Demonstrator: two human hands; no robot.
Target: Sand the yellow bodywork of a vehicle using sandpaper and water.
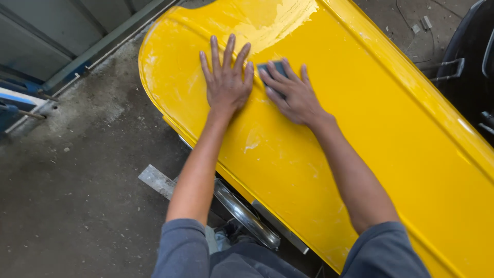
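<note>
Head view, looking down past both forearms.

Large glossy yellow painted metal panel with a rounded end point(360, 154) fills most of the frame, running from top centre down to the lower right. Dull whitish patches and streaks on its surface, most of them around the rounded end and below the hands. A raised ridge runs along the panel's far side.

Left hand point(226, 82): flat on the panel, palm down, fingers spread wide, holding nothing. It lies near the rounded end, just beside the right hand.

Right hand point(294, 95): palm down, fingers stretched forward and pressing a small dark blue-grey flat pad point(272, 69) against the panel. Only the pad's upper edge and corner show past the fingertips; the rest is hidden under the hand. Pad sits on the panel's upper middle, between the two hands' fingertips.

Grey-blue sleeves point(182, 249) end above the elbows; forearms bare.

Below the panel's near edge: a curved chrome metal strip point(244, 213) and a flat grey metal bar point(157, 180) lying on the dusty grey concrete floor point(77, 180). Grey metal wall with a blue frame rail point(77, 67) at upper left. Dark object at the far right edge, too cut off to identify
</note>
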